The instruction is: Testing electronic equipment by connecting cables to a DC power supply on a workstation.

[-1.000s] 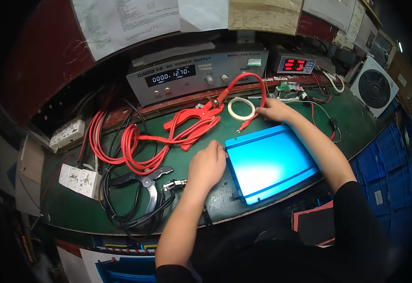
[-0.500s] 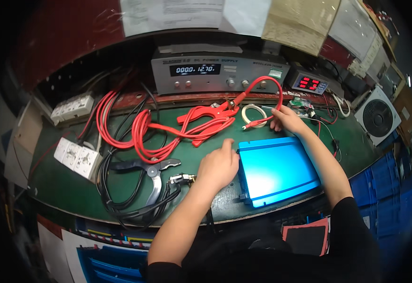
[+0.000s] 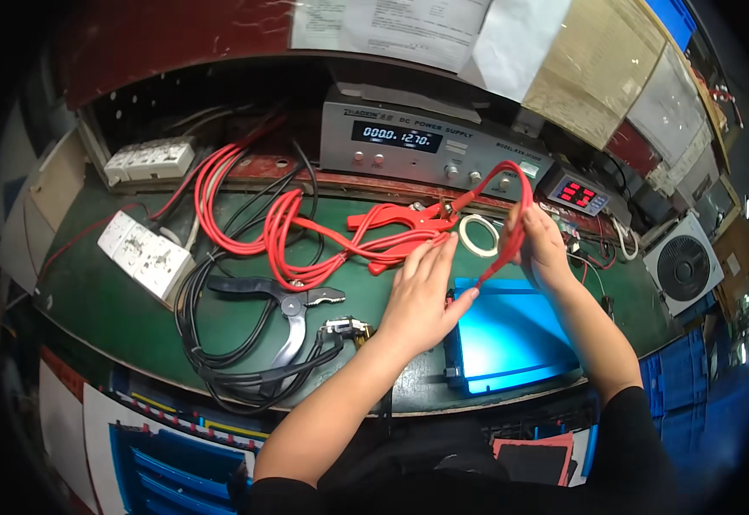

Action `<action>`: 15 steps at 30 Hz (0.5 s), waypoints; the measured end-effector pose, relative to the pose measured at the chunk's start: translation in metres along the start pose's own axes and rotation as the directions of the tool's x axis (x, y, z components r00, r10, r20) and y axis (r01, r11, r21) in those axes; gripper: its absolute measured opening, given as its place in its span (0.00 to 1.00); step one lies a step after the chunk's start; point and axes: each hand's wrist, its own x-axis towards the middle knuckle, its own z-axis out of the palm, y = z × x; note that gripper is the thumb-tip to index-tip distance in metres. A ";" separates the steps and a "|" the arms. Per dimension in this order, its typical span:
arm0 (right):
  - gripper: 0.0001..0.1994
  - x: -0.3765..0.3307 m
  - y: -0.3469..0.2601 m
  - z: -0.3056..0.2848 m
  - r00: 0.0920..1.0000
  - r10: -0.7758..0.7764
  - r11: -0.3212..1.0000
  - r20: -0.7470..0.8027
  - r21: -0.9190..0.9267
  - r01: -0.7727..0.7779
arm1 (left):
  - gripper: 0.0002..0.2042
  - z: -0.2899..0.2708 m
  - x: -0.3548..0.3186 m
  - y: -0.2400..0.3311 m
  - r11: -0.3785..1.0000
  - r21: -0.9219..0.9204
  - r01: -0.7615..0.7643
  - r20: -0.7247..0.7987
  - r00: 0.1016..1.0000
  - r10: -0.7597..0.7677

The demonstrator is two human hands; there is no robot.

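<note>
A flat blue metal box lies on the green bench near the front edge. My left hand rests with spread fingers on the box's left end, next to the red clamps. My right hand is closed on a thin red lead that loops up toward the grey power supply and ends in a red probe at the box's top edge. A roll of white tape lies just left of that hand.
Coiled red cables and black cables with a large black clamp fill the bench's middle and left. White power strips sit at left. A small red-digit meter and a white fan stand at right.
The view has swung, shifting everything rightward. My left hand moved up along the box's left end toward the red clamps. My right hand raised the red lead above the box.
</note>
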 end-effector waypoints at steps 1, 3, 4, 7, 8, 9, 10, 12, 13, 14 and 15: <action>0.18 0.003 -0.004 0.010 1.000 0.010 0.999 -0.019 0.035 -0.009 | 0.34 -0.001 0.001 -0.001 1.000 0.001 -0.009 0.015 1.000 0.009; 0.17 0.007 -0.003 0.026 1.000 -0.017 0.987 -0.011 0.159 0.019 | 0.20 -0.005 0.003 -0.003 0.996 -0.082 0.032 0.111 0.994 -0.023; 0.17 0.007 -0.006 0.039 0.995 -0.010 0.982 -0.102 0.187 0.029 | 0.10 -0.005 0.004 -0.001 0.991 -0.131 -0.021 0.015 1.000 0.024; 0.17 -0.004 0.008 0.024 0.998 -0.046 0.998 0.035 0.034 0.045 | 0.07 -0.004 0.006 -0.001 0.985 -0.168 -0.046 0.014 0.999 0.049; 0.15 -0.009 0.014 0.018 0.985 -0.129 0.968 0.119 -0.201 0.151 | 0.07 -0.004 0.009 -0.001 0.984 -0.169 -0.049 0.031 0.998 0.055; 0.13 -0.013 0.016 0.022 0.961 -0.174 0.877 0.213 -0.411 0.250 | 0.06 -0.007 0.013 0.004 0.978 -0.203 -0.046 0.008 0.999 0.049; 0.12 -0.012 0.025 0.019 0.926 -0.255 0.830 0.279 -0.427 0.357 | 0.06 -0.008 0.015 0.007 0.971 -0.236 -0.043 -0.012 0.999 0.041; 0.12 -0.012 0.029 0.021 0.949 -0.253 0.866 0.190 -0.393 0.309 | 0.04 -0.008 0.018 0.009 0.976 -0.214 -0.024 -0.018 1.000 0.021; 0.11 -0.013 0.030 0.025 0.960 -0.250 0.891 0.125 -0.357 0.278 | 0.03 -0.008 0.018 0.007 0.982 -0.188 -0.010 -0.050 0.999 0.001; 0.11 -0.016 0.022 0.027 0.997 0.035 0.999 0.064 -0.029 -0.033 | 0.04 -0.008 0.017 0.004 0.979 -0.199 0.030 -0.025 0.999 -0.036; 0.11 -0.016 0.022 0.028 0.998 0.034 0.997 0.051 0.063 -0.037 | 0.05 -0.010 0.017 0.006 0.974 -0.216 0.064 0.004 0.998 -0.065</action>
